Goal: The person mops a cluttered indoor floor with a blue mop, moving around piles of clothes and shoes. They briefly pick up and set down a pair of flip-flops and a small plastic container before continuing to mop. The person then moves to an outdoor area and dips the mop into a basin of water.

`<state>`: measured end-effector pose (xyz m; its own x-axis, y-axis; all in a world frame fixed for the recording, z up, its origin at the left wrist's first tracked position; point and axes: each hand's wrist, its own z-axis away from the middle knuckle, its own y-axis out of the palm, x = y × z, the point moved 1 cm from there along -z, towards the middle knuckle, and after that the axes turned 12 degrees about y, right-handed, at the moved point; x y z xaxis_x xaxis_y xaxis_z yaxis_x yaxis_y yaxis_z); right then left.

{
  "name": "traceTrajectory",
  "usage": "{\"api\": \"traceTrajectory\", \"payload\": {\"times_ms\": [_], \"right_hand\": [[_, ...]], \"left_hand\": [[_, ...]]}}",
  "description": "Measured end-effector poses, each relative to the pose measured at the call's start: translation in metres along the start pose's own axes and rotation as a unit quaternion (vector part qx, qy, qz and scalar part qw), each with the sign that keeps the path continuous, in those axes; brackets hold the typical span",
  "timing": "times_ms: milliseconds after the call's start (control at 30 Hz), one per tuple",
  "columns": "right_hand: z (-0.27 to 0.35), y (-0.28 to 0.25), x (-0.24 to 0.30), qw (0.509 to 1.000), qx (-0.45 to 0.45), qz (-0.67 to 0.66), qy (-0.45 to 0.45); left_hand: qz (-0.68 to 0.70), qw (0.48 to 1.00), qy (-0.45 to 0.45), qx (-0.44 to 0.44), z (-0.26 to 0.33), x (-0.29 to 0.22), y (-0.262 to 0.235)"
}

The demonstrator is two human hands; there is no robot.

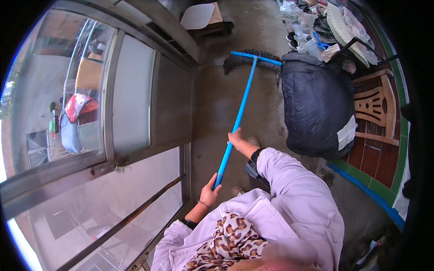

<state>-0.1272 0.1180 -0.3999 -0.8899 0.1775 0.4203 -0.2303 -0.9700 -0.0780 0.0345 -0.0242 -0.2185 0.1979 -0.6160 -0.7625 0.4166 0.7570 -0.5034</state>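
Both my hands hold a blue push broom (244, 101) with a long pole. My left hand (209, 193) is wrapped round the pole near its lower end, close to my body. Farther up the pole, my right hand (235, 137) grips it. The broom's wide head (256, 58) has a blue crossbar and dark bristles; it rests on the grey floor (217, 108) ahead of me. The right end of the crossbar comes close to a dark padded cover (312, 101), and I cannot tell whether they touch.
A metal-framed glass door (108, 90) runs along my left. On the right stand a wooden chair (377, 106) and a heap of plastic bags and cloth (312, 25). A small stool with a pale seat (198, 16) is at the far left. Behind my right arm sits a dark bin-like object (257, 180).
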Motion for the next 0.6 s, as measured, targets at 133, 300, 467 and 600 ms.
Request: {"api": "traceTrajectory", "payload": {"times_ms": [133, 300, 467, 600], "right_hand": [[-0.067, -0.044, 0.088, 0.999, -0.013, -0.038, -0.023], [-0.103, -0.078, 0.158, 0.980, -0.096, 0.107, -0.135], [-0.089, -0.089, 0.178, 0.987, -0.079, 0.109, -0.087], [-0.067, -0.094, 0.172, 0.954, -0.168, 0.207, -0.139]], "left_hand": [[0.018, 1.000, -0.019, 0.009, -0.103, -0.055, 0.033], [0.012, 1.000, -0.002, 0.008, -0.228, -0.089, 0.062], [-0.092, 0.992, 0.083, -0.020, -0.303, -0.097, 0.074], [-0.114, 0.992, 0.050, 0.027, -0.287, -0.090, 0.075]]}}
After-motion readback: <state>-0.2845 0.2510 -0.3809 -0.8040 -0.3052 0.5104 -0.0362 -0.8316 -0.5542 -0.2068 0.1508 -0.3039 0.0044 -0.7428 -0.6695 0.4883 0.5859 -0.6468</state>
